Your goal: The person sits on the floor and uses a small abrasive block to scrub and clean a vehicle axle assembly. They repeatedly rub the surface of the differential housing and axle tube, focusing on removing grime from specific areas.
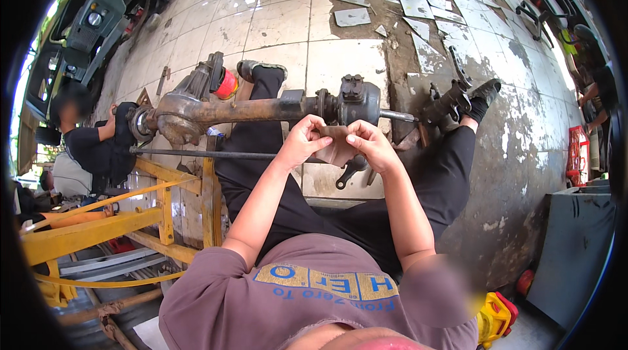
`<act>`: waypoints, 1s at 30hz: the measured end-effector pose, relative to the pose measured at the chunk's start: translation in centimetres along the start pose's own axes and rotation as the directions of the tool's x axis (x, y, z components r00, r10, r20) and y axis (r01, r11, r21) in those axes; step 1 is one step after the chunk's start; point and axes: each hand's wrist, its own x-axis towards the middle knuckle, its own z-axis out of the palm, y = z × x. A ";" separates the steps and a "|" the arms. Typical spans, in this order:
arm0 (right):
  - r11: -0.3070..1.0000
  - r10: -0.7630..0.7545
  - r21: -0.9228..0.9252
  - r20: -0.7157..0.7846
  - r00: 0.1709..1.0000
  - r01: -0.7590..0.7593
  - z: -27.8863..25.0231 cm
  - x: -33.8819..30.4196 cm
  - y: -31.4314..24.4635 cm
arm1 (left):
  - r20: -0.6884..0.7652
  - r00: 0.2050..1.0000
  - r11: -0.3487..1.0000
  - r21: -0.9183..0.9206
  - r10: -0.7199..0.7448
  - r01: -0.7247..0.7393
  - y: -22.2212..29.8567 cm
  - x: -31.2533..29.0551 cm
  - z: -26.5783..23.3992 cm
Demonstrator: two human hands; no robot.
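Between my two hands I hold a small, creased brown sheet (337, 147) that looks like sandpaper. My left hand (304, 143) pinches its left edge between thumb and fingers. On the other edge, my right hand (371, 145) is closed in the same way. Just beyond them lies a rusty vehicle axle (252, 110), set crosswise over my legs' span. It has a bulky differential housing (184, 109) at the left and a dark hub (360, 103) with a bare shaft (398, 116) at the right. Neither hand appears to touch the axle.
A yellow metal frame (163, 216) stands at my left, with a long dark rod (203, 154) near it. Metal parts (448, 103) lie by my right foot. Broken tiles (418, 6) cover the far floor. Another person (98, 140) sits at the left; a grey cabinet (569, 252) is at the right.
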 end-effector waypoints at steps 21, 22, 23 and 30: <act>0.990 0.070 -0.135 0.299 0.952 -0.031 -0.2 -1.4 -0.8 | 0.166 0.937 0.739 0.579 0.306 -0.344 2.7 -0.5 0.4; 0.992 0.033 -0.128 0.319 0.947 0.008 -0.1 -1.5 -0.9 | 0.161 0.948 0.746 0.586 0.275 -0.316 2.4 -0.6 0.1; 0.989 0.032 -0.146 0.336 0.941 0.019 -0.1 -1.5 -0.7 | 0.169 0.950 0.747 0.588 0.263 -0.312 2.1 -0.5 -0.3; 0.978 -0.017 -0.188 0.350 0.937 0.089 -0.7 -1.3 -1.0 | 0.127 0.985 0.815 0.554 0.119 -0.170 1.6 -0.7 -0.8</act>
